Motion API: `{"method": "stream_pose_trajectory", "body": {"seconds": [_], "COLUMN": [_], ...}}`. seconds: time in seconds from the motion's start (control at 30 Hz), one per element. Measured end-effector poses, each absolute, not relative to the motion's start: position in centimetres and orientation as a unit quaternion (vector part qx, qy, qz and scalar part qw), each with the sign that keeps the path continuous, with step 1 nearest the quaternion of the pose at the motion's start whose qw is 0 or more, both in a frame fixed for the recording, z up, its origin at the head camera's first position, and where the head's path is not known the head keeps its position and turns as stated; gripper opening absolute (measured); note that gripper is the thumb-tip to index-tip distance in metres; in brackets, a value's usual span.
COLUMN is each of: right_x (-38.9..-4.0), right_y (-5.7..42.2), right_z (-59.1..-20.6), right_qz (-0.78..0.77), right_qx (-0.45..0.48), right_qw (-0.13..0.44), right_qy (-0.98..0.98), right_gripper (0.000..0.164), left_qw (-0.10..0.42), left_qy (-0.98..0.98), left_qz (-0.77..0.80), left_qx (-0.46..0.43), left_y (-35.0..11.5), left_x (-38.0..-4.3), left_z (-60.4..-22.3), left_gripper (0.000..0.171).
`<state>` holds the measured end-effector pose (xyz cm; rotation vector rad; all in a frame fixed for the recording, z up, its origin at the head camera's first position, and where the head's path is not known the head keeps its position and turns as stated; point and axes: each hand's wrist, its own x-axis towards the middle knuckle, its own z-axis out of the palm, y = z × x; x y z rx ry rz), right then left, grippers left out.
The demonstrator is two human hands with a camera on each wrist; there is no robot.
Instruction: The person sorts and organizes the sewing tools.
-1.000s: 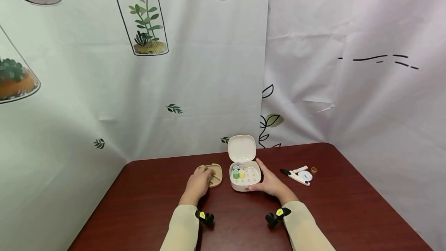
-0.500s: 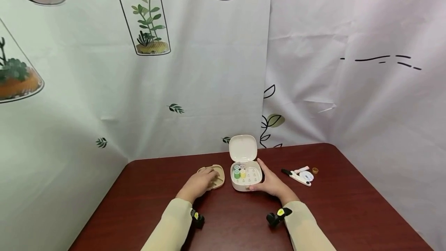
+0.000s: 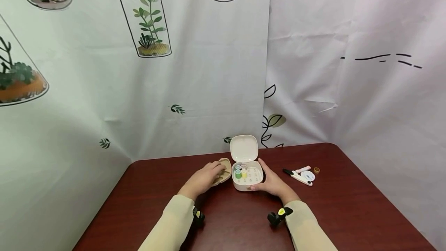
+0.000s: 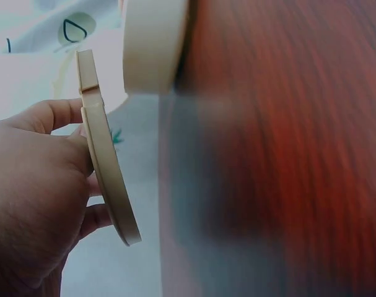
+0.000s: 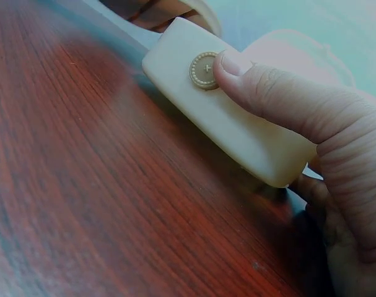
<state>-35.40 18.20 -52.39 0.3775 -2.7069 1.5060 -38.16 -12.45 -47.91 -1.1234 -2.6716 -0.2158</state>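
My left hand (image 3: 202, 178) grips a shallow tan tray (image 4: 107, 164) with ridges inside; it is lifted and tilted, its edge turned to the left wrist camera. The tray is close beside the left side of a white sewing box (image 3: 241, 186) with rounded corners. Several thread spools (image 3: 240, 171) in green, yellow and paler colours stand at the box's left, among rows of small pegs. My right hand (image 3: 273, 183) holds the box by its right side. In the right wrist view the thumb (image 5: 262, 86) lies next to a round beaded clasp (image 5: 204, 70) on the front wall.
The box's white lid (image 3: 244, 148) stands raised at the back. To the right lie thread snips (image 3: 301, 178) with a black cover, a white disc (image 3: 309, 175), a small white piece (image 3: 303, 169) and a brass-coloured ring (image 3: 316, 170). The dark red table (image 3: 334, 204) meets a printed curtain (image 3: 216, 88).
The left hand has raised the tan tray off the table, tilted it and brought it right, near the box. The right hand stays on the box.
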Motion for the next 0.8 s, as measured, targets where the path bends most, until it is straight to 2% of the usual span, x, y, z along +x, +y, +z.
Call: {"method": "stream_pose_trajectory", "body": {"seconds": [0.8], "right_x": [-35.6], "right_y": [18.2], "right_z": [-52.8], "right_qz": [0.492], "right_qx": [0.133], "right_qw": [0.007], "right_qy": [-0.861], "right_gripper": [0.128], "left_qw": [0.098], "left_qy": [-0.911], "left_qz": [-0.024], "left_qx": [-0.401], "left_y": [-4.7], "left_x": [-36.8], "left_z": [-46.0], "left_gripper": [0.035]}}
